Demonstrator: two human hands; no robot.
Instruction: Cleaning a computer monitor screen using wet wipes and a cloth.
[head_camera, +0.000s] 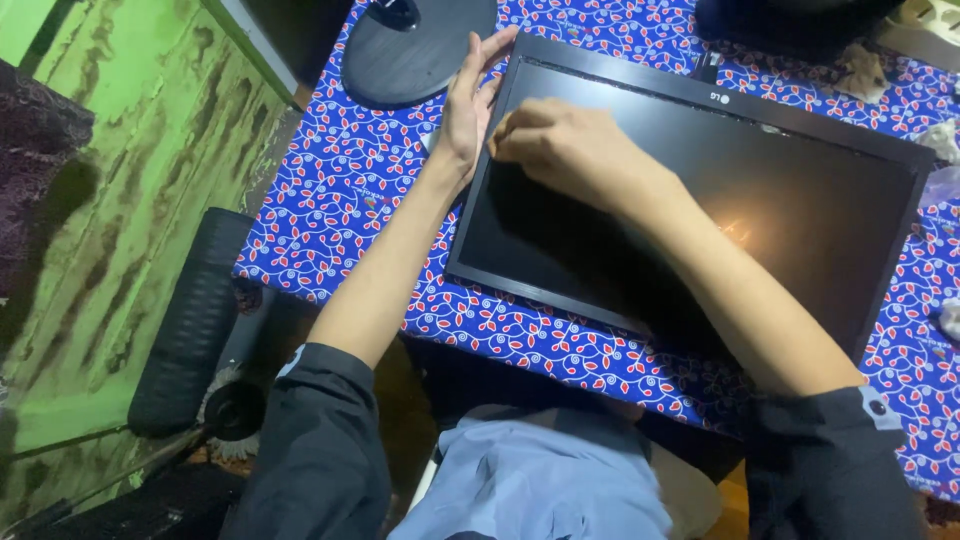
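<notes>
A flat black monitor panel with a dark glossy screen (700, 200) is laid face up on a table covered by a blue cloth patterned with red and white leaves (340, 190). The left hand (468, 100) is held open, fingers straight, and pressed against the panel's left edge. The right hand (560, 145) is curled, its fingertips pinched at the bezel near that same corner (what they grip cannot be told). A round black monitor stand base (410, 55) is seen just beyond the left hand.
</notes>
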